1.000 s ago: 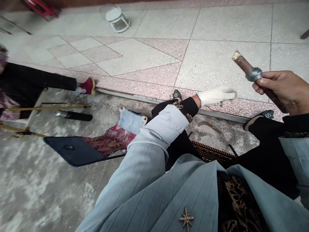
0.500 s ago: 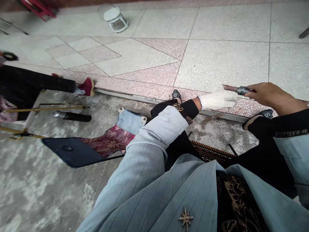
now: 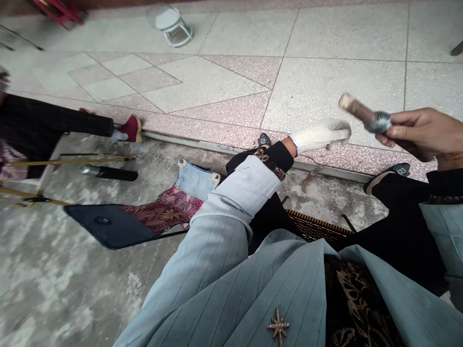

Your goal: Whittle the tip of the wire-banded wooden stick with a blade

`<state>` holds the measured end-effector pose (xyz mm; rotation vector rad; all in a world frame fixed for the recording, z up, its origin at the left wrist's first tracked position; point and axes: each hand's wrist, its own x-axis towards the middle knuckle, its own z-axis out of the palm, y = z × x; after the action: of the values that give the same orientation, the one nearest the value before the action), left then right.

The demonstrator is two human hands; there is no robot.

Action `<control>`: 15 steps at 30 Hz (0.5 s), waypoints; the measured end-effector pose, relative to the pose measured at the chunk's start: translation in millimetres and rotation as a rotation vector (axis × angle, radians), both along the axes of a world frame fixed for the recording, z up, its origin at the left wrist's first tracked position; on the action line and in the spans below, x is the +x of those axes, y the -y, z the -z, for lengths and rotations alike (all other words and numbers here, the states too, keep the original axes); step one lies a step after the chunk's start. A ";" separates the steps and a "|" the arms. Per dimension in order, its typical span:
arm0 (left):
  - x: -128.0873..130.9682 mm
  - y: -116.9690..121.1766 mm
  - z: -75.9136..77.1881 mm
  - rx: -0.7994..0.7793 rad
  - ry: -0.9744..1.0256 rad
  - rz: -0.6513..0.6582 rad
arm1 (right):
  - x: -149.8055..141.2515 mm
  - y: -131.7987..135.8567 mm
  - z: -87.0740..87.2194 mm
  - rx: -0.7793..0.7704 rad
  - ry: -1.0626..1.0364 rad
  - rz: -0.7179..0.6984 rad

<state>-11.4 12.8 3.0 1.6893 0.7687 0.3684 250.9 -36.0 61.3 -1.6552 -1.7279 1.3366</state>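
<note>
My right hand (image 3: 419, 131), bare, is closed around a brown wooden stick (image 3: 360, 111) wound with a band of shiny grey wire or thread (image 3: 378, 121). The stick's pale end points up and left, and motion blurs it. My left hand (image 3: 321, 134) wears a white knitted glove and lies just left of the stick, apart from it. Its fingers are curled together; whatever may be between them is hidden. Below the glove, a curved brownish piece (image 3: 311, 179) lies on the concrete by the step, with a thin dark line near it.
A low tiled step (image 3: 231, 147) runs across in front of my feet. To the left stand a folding chair (image 3: 108, 226) with patterned fabric and a black flask (image 3: 112, 172). Another person's leg (image 3: 58, 118) reaches in from the left. A white stool (image 3: 173, 29) stands farther back.
My right hand has moved up and right with the stick, tilting its end upward. The gloved left hand has shifted slightly left and up, widening the gap between it and the stick.
</note>
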 end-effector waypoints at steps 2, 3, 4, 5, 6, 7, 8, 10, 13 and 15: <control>4.1 2.9 6.9 -0.003 0.012 0.028 | -7.6 3.1 -0.4 0.025 -0.166 0.221; 6.1 5.1 9.8 -0.011 0.010 0.054 | -10.2 2.7 2.1 0.052 -0.208 0.309; 7.9 7.6 12.1 -0.025 0.008 0.084 | -11.7 1.0 5.8 0.077 -0.234 0.371; 9.5 10.4 13.7 -0.039 0.005 0.118 | -12.0 -1.9 10.2 0.099 -0.240 0.415; 10.8 13.0 14.6 -0.043 0.000 0.153 | -11.1 -5.7 14.7 0.120 -0.214 0.450; 11.7 15.3 14.7 -0.037 -0.009 0.185 | -9.3 -10.1 19.1 0.132 -0.146 0.470; 12.1 17.1 14.2 -0.025 -0.020 0.212 | -6.7 -14.7 23.1 0.139 -0.040 0.474; 11.3 18.7 12.1 0.014 -0.033 0.245 | -0.5 -23.2 29.7 0.126 0.250 0.395; 7.5 17.1 7.8 0.062 -0.004 0.234 | 9.0 -31.3 38.0 0.071 0.611 0.124; 4.4 14.6 5.5 0.073 0.003 0.204 | 14.3 -33.6 44.0 0.035 0.727 -0.033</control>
<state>-7.1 -1.7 -2.5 1.8171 0.5795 0.2596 265.2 -2.4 17.3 -2.2745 -2.1339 0.7335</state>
